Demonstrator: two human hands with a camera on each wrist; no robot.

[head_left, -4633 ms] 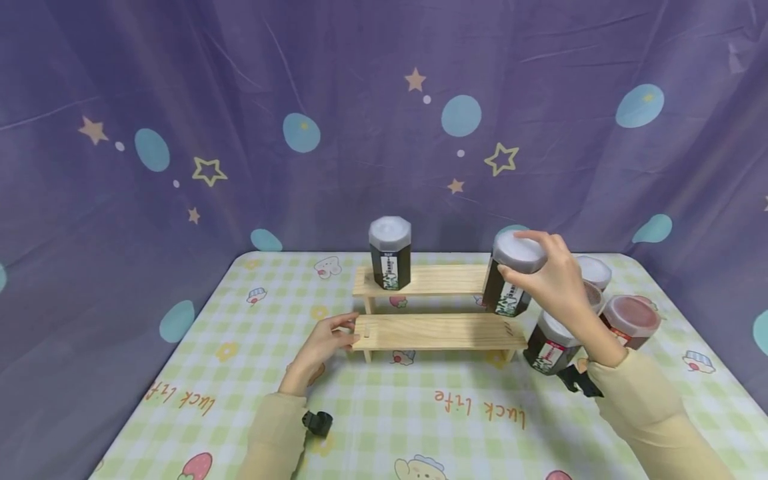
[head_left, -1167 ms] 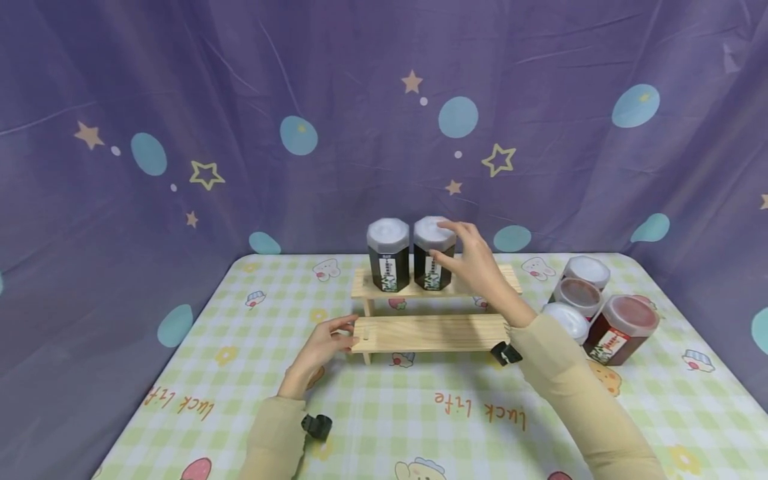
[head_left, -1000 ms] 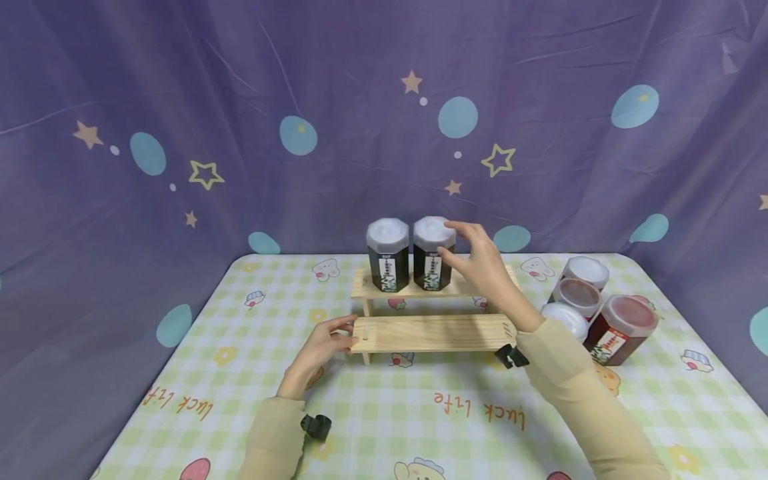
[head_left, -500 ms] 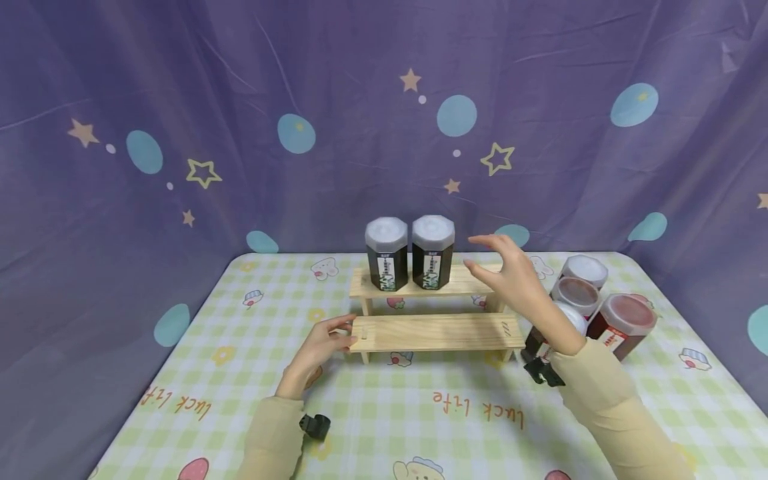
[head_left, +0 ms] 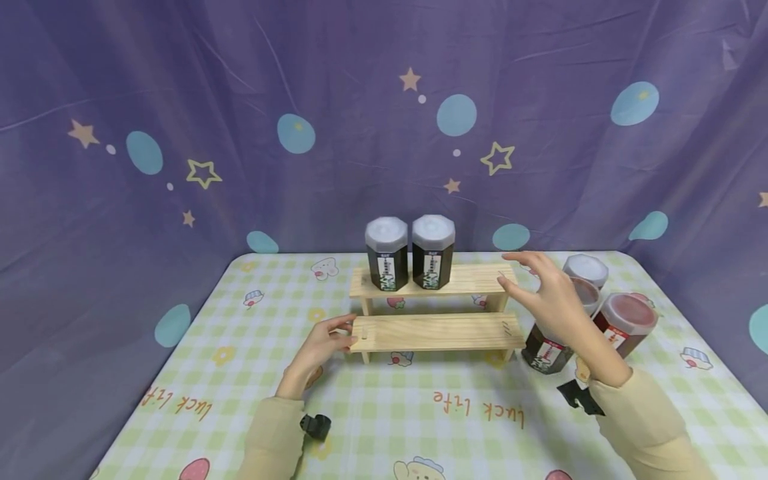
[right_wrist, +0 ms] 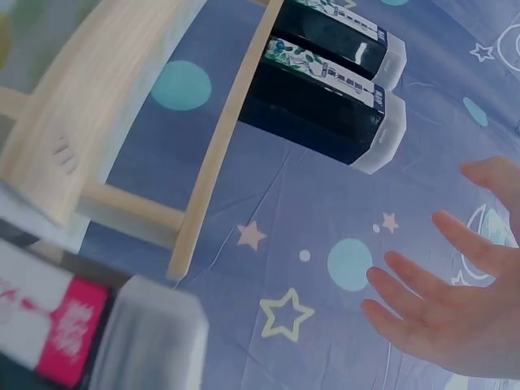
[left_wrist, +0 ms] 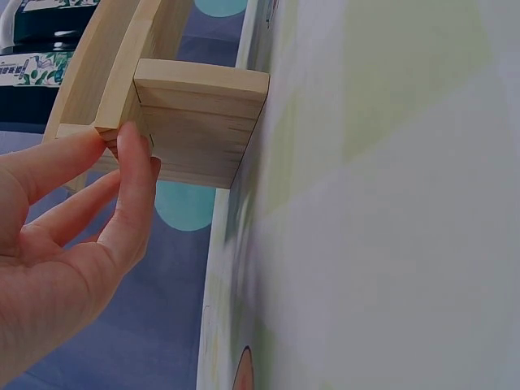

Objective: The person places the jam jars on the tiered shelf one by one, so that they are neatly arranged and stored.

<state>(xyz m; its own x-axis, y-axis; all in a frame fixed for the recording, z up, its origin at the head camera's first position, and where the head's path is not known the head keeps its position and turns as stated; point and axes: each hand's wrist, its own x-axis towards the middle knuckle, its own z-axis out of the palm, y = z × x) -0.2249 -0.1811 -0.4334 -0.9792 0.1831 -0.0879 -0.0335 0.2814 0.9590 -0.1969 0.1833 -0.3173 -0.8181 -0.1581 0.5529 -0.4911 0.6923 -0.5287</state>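
A two-tier wooden display rack (head_left: pixel 441 332) stands on the table. My left hand (head_left: pixel 319 343) pinches the left end of its lower board; in the left wrist view, thumb and fingertips meet at the board's corner (left_wrist: pixel 122 110). Two dark octagonal jars with frosted lids, the left jar (head_left: pixel 387 267) and the right jar (head_left: pixel 432 267), stand side by side on the upper board. My right hand (head_left: pixel 555 300) holds nothing, its fingers spread and gently bent, right of the rack. It partly hides a red-labelled jar (head_left: pixel 545 352) in the head view.
Behind and beside the right hand stand a white-lidded jar (head_left: pixel 587 269), a brown-lidded jar (head_left: pixel 591 293) and a reddish jar (head_left: pixel 627 317). A green-checked cloth (head_left: pixel 384 407) covers the table. A purple patterned curtain (head_left: pixel 360 80) hangs behind and at the sides.
My right hand has carried a jar from the right onto the upper board beside the first, let go, and moved back right over the other jars. The left hand keeps its place.
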